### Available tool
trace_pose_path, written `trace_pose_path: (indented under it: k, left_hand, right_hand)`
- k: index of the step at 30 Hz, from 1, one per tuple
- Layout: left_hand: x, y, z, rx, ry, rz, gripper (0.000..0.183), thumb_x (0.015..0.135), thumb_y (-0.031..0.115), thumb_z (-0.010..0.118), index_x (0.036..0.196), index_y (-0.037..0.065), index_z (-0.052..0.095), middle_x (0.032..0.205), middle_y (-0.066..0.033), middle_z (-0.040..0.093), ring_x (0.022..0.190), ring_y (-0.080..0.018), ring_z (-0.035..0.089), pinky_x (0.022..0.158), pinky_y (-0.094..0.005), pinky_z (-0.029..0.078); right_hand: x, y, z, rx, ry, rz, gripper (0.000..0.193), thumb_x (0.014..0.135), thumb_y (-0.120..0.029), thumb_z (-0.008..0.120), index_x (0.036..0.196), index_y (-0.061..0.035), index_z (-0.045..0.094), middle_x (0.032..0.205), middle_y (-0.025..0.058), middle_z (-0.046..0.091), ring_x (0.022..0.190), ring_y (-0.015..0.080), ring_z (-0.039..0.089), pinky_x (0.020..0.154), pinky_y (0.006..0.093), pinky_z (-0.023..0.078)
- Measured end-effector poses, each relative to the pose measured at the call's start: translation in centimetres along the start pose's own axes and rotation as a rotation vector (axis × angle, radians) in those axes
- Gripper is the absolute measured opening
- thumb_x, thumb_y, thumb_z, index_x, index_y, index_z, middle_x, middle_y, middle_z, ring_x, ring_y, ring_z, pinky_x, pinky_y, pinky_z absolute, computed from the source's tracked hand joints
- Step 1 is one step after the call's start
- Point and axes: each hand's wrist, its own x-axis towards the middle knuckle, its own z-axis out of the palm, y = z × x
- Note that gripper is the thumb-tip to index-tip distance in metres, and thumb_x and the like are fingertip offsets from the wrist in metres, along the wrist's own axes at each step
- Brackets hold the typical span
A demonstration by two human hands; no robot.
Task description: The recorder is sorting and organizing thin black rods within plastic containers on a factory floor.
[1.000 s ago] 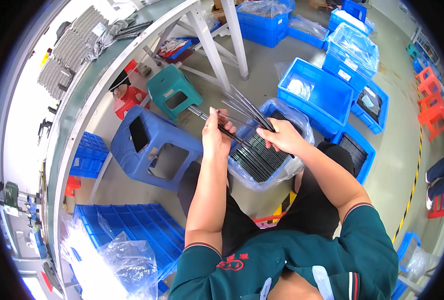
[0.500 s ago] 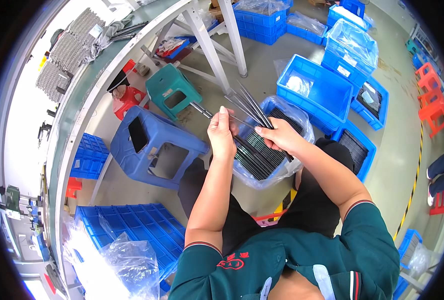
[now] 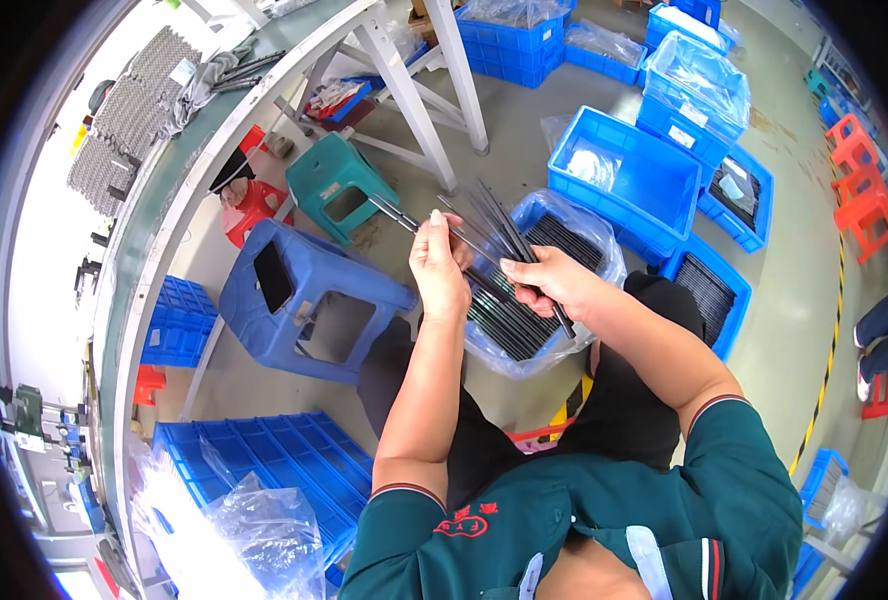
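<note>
My left hand point(image 3: 440, 268) is closed around thin black rods point(image 3: 396, 216) that point up and to the left. My right hand point(image 3: 554, 282) grips a fanned bundle of black rods point(image 3: 505, 226), their far ends spread apart and their near ends poking out below the fingers. One thin rod spans the gap between both hands. Beneath them is a blue bin point(image 3: 530, 210) lined with a clear plastic bag point(image 3: 612, 262). Many more black rods point(image 3: 516, 328) lie side by side in that bin, partly hidden by my hands.
To the left stands a blue stool point(image 3: 349, 262) with a dark phone point(image 3: 273, 277) on it, beside a green stool point(image 3: 329, 170). An open blue bin point(image 3: 654, 190) is beyond my right hand. A rod-filled bin point(image 3: 706, 300) sits right of my knee. The white-framed workbench point(image 3: 179, 200) runs along the left.
The rods in my left hand have turned, their far ends shifting left and up. My right hand has moved slightly left, and its bundle stands a little steeper.
</note>
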Motion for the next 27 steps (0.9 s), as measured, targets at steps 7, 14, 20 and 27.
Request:
trace_pose_path:
  k: [7, 14, 20, 27]
  left_hand:
    - [-2.4, -2.8, 0.2, 0.268, -0.173, -0.009, 0.025, 0.091, 0.022, 0.057, 0.072, 0.006, 0.059, 0.062, 0.0055, 0.049, 0.052, -0.0026, 0.038, 0.045, -0.0207, 0.029]
    - [-1.9, -1.9, 0.7, -0.033, -0.132, -0.203, 0.028, 0.092, 0.029, 0.055, 0.077, 0.006, 0.058, 0.053, 0.0077, 0.037, 0.043, -0.0028, 0.026, 0.040, -0.0206, 0.020]
    - [-1.5, -1.8, -0.1, -0.034, -0.254, -0.430, 0.032, 0.092, 0.033, 0.054, 0.074, 0.007, 0.054, 0.061, 0.0008, 0.046, 0.044, -0.0062, 0.031, 0.040, -0.0218, 0.025]
    - [-3.2, -2.7, 0.9, -0.066, -0.413, -0.677, 0.037, 0.092, 0.040, 0.052, 0.078, 0.006, 0.053, 0.064, 0.0022, 0.043, 0.047, -0.0063, 0.033, 0.043, -0.0210, 0.027]
  right_hand:
    - [0.3, -1.3, 0.2, -0.036, 0.089, -0.084, 0.027, 0.089, -0.031, 0.059, 0.081, -0.0082, 0.048, 0.055, 0.0022, 0.046, 0.038, 0.0080, 0.039, 0.034, 0.0219, 0.029]
    - [2.0, -0.8, -0.2, -0.043, 0.197, -0.231, 0.021, 0.089, -0.023, 0.059, 0.088, -0.0025, 0.055, 0.062, 0.0046, 0.055, 0.046, 0.0109, 0.050, 0.038, 0.0240, 0.039]
    - [1.6, -3.3, -1.6, 0.081, 0.198, -0.293, 0.022, 0.082, -0.025, 0.068, 0.085, -0.0065, 0.056, 0.056, -0.0055, 0.040, 0.043, 0.0039, 0.035, 0.038, 0.0205, 0.026]
    - [2.7, -2.8, -2.3, 0.010, 0.184, -0.336, 0.024, 0.081, -0.025, 0.069, 0.075, -0.0068, 0.054, 0.051, -0.0037, 0.043, 0.039, 0.0051, 0.036, 0.035, 0.0223, 0.025]
